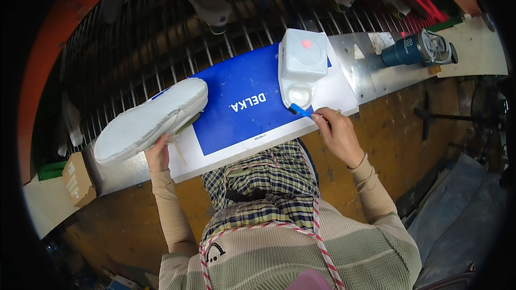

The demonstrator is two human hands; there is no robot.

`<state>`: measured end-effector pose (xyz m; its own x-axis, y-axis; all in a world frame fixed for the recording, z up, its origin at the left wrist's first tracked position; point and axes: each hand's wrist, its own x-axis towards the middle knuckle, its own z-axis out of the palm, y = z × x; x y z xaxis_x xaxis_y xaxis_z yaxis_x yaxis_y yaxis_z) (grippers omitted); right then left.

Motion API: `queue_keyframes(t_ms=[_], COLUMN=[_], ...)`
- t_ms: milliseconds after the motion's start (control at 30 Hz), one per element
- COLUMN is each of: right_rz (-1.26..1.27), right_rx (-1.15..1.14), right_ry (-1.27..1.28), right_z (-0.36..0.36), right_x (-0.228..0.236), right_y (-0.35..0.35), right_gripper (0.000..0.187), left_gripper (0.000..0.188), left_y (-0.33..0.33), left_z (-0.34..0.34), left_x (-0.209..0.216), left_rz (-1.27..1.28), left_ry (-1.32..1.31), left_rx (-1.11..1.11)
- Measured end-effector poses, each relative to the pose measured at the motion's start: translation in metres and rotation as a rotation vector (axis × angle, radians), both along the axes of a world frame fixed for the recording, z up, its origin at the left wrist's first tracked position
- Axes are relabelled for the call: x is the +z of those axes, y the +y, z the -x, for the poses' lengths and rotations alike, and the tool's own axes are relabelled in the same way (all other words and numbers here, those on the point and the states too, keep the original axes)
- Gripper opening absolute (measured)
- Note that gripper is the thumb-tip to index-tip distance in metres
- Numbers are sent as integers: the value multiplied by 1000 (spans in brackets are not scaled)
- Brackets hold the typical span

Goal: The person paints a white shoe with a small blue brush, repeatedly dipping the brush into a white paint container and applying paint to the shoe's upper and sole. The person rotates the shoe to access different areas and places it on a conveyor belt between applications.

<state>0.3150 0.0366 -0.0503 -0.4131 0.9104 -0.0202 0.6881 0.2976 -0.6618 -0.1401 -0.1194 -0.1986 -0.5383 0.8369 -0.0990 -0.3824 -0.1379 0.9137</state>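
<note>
My left hand (158,153) grips a white shoe upper (150,121), turned with its bottom side up and tilted. A bit of green, perhaps the last inside it, shows under its edge. Between the fingers of my right hand (339,135) is a small blue brush (302,111). Its dark bristles are at the near rim of a round white cup (298,95); whether they touch the liquid I cannot tell. That cup forms the front of a white plastic dispenser (303,56) with a boxy reservoir.
Under the dispenser lies a blue and white cardboard sheet (236,123) on a metal ledge. Beyond runs a conveyor of metal rods (161,27) carrying several shoes (208,6). A dark teal tumbler (411,49) lies at the right, a small brown carton (78,180) at the left.
</note>
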Motion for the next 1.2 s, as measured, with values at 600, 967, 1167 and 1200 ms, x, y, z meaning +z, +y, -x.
queue_keyframes(t_ms=[600, 967, 1167, 1200], right_rz=[-368, -380, -331, -322], right_rx=[34, -37, -101, -100], right_ry=[-167, -304, -248, -262], right_z=[8, 1, 3, 3], right_x=[-11, -36, -37, -39], right_y=[13, 30, 29, 29], right_gripper=[9, 9, 11, 11], left_gripper=[107, 99, 114, 116], left_y=[19, 22, 17, 17], left_z=[-5, -10, -17, -19], left_x=[158, 170, 160, 159], left_rz=[-884, -893, -577, -449], left_ry=[-488, -359, 34, 169], left_rx=[-320, -324, 40, 153])
